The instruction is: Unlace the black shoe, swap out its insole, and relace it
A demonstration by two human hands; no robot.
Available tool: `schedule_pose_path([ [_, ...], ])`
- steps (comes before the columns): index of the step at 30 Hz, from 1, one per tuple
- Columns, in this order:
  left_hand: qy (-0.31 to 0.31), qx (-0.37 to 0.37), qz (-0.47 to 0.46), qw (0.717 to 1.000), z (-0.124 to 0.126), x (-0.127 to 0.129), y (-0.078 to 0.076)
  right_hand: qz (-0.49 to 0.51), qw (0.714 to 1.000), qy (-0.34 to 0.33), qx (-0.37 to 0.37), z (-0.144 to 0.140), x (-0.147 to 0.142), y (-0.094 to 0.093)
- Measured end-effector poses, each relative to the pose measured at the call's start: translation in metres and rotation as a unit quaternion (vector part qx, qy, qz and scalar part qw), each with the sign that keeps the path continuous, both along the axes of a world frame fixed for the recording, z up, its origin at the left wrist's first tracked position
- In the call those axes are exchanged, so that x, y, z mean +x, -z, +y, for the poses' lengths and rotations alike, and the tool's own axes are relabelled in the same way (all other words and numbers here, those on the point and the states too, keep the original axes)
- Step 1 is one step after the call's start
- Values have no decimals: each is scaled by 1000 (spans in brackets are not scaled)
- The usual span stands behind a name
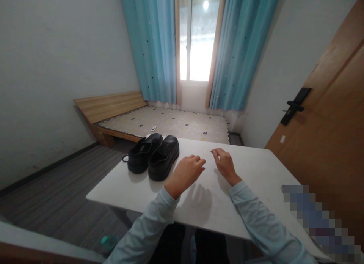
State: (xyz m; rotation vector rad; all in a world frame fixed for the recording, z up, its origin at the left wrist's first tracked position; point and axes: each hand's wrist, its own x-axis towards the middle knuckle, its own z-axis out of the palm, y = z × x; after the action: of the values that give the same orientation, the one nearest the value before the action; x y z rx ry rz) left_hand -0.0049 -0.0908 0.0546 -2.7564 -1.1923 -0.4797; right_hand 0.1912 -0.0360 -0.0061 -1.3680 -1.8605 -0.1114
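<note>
Two black leather shoes stand side by side on a white table point(256, 169), toes pointing toward me: the left shoe point(143, 152) and the right shoe point(164, 157). A black lace trails off the table's far left edge. My left hand point(186, 173) hovers just right of the shoes, fingers loosely curled and apart, holding nothing. Beside it, my right hand point(224, 164) rests near the tabletop, fingers bent, also holding nothing. Both arms wear light blue sleeves.
Beyond the table stands a low wooden bed point(170, 121) with a patterned mattress and a small white object on it. Blue curtains point(153, 47) frame a bright window. A wooden door point(327, 123) with a black handle is at right. A green bottle cap point(109, 241) shows below the table.
</note>
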Motion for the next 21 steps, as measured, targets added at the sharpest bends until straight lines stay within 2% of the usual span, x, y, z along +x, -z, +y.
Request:
schedule_pose_path([
  [9,17,-42,-8,999,39,18,36,-12,1000,1,-7,0,-1,-1],
  [15,40,-105,-56,992,43,19,54,-16,999,-37,-32,1,-1,4],
  [21,32,-113,-47,992,43,22,61,-45,994,-75,-61,0,-3,7],
])
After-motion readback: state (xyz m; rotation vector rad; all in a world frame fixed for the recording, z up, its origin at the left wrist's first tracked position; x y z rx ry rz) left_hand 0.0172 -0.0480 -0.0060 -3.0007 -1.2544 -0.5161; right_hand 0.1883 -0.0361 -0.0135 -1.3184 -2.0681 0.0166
